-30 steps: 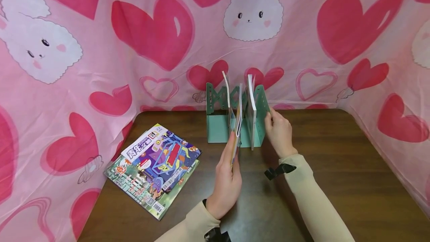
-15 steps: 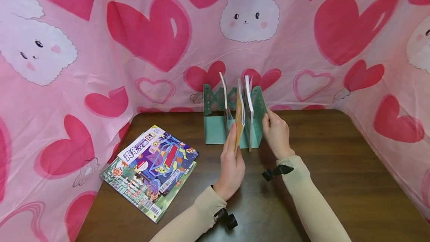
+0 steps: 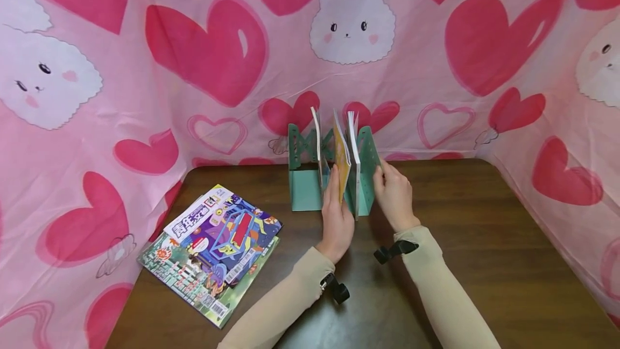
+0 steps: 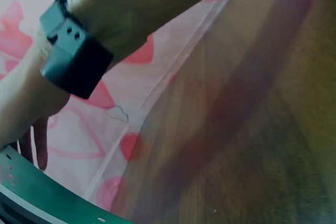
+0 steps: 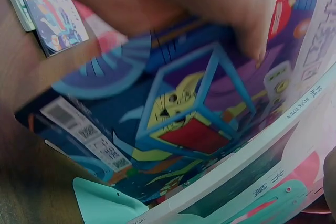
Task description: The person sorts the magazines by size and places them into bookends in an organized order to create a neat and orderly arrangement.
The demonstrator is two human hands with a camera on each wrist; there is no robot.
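My left hand (image 3: 337, 225) pinches a magazine (image 3: 342, 168) with a yellow back, standing it upright among the books in a green folding bookend (image 3: 306, 190). The right wrist view shows that magazine's purple-blue cover (image 5: 173, 114) with a cage drawing; the thumb (image 5: 252, 35) presses on it. A thin book (image 3: 316, 131) stands to its left and a thicker white-edged book (image 3: 354, 149) to its right. My right hand (image 3: 394, 195) grips the bookend's right side panel, its fingers partly behind the panel (image 4: 52, 192) in the left wrist view.
Two overlapping magazines (image 3: 213, 252) lie flat on the left of the brown wooden table (image 3: 474, 252). Behind the table hangs a pink cloth (image 3: 290, 69) with hearts and rabbits. A black camera (image 3: 339, 291) is strapped to each wrist.
My left hand has moved forward with the magazine, taking it deeper between the standing books, and its yellow back has turned into view. My right hand keeps its grip on the side panel.
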